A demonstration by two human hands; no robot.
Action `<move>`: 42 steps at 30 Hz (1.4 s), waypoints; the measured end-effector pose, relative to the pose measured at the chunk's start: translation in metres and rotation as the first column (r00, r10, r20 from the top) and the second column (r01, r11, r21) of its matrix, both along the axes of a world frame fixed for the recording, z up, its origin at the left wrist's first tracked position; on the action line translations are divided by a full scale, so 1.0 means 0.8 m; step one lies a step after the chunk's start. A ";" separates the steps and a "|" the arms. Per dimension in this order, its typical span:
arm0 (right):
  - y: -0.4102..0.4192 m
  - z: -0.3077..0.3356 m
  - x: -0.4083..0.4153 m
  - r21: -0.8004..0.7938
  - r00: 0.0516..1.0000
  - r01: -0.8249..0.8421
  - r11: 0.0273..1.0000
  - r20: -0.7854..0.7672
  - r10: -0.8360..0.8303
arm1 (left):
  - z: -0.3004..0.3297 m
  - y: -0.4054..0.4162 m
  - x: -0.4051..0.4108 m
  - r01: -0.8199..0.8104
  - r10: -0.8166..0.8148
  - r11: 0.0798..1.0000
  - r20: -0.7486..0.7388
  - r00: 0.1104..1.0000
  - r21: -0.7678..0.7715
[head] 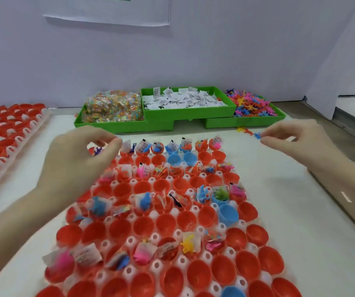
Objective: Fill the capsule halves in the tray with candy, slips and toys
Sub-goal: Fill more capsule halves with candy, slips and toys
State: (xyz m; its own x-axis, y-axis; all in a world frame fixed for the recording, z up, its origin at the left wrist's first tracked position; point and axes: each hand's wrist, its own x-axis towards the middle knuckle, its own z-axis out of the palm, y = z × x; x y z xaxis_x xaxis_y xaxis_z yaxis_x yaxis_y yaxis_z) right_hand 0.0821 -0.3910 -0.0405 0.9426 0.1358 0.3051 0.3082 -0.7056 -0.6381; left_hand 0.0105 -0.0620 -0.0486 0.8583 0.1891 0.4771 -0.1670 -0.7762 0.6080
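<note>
Right hand [296, 140] pinches blue toy [257, 135] w/ fingertips, ready for a capsule half; left hand [80, 159] curled over tray [157, 264] far-left corner, grip unclear.

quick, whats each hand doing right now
Left hand: fingertips pinched over the tray's far-left capsule; contents unclear.
Right hand: pinching a small blue toy.

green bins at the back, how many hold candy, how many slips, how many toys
Candy bin: 1
Slips bin: 1
Toys bin: 1
Total: 3 green bins
</note>
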 end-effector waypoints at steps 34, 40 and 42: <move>0.027 -0.028 0.249 0.306 0.865 0.473 0.826 0.015 -0.501 | -0.068 0.103 0.228 -0.402 0.417 0.906 -0.119 0.901 0.129; 0.076 -0.014 0.250 -0.109 0.986 0.155 0.982 -0.047 -0.160 | -0.061 0.095 0.220 -0.394 0.396 0.918 -0.079 0.915 0.049; 0.091 -0.012 0.248 -0.339 0.984 0.072 0.938 -0.131 -0.123 | -0.059 0.093 0.217 -0.389 0.390 0.921 -0.043 0.920 0.033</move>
